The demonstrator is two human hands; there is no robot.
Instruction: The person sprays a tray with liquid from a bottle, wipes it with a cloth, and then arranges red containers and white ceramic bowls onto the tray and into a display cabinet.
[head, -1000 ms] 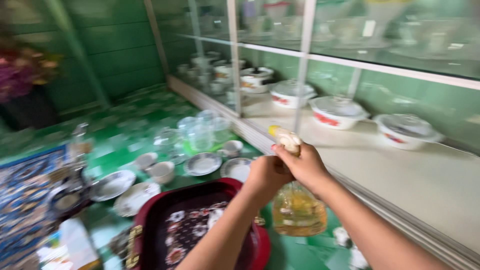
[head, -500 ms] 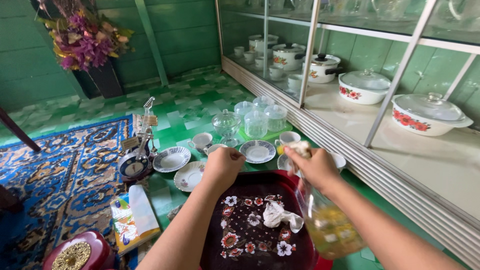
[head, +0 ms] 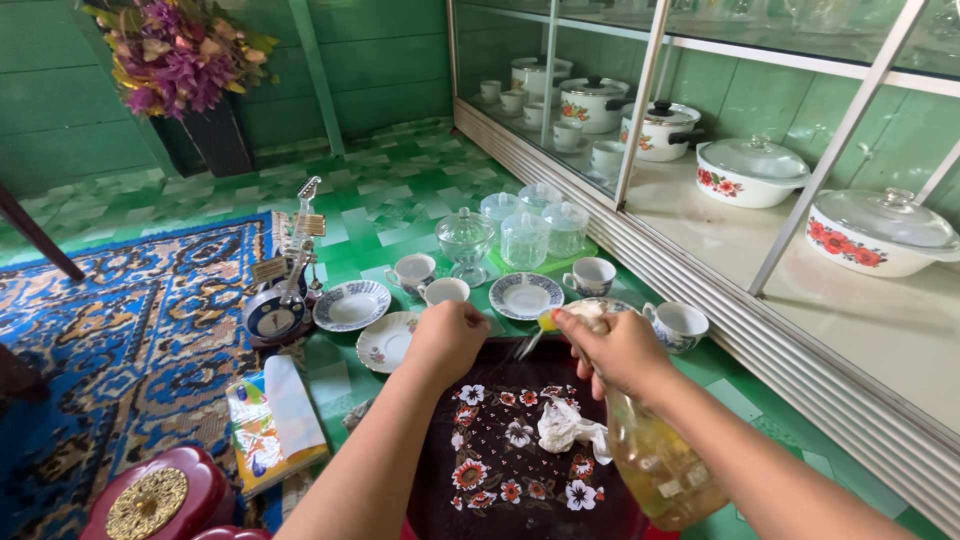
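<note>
A clear plastic bottle of yellowish liquid (head: pixel 655 465) is gripped at its neck by the right hand (head: pixel 620 350), just right of the frame's centre, with the fingers closed around the top and the bottle body hanging down toward the lower right. The left hand (head: pixel 450 340) is held at the centre of the frame as a closed fist at the far rim of a dark floral tray (head: pixel 500 470); whether anything is pinched in it cannot be told. A crumpled white cloth (head: pixel 565 425) lies on the tray, just below the right hand and beside the bottle. Beyond the hands, on the green tiled floor (head: pixel 400 200), white cups and saucers (head: pixel 525 295) are set out, with lidded glass jars (head: pixel 525 235) behind them. In the upper right, floral casserole dishes (head: pixel 750 170) are seen on the shelf of a glass cabinet. A blue patterned rug (head: pixel 130 340) fills the left side, with a tissue pack (head: pixel 270 425) at its edge and a guitar-shaped clock (head: pixel 285 290) nearby. Purple flowers (head: pixel 175 50) stand in the upper left
</note>
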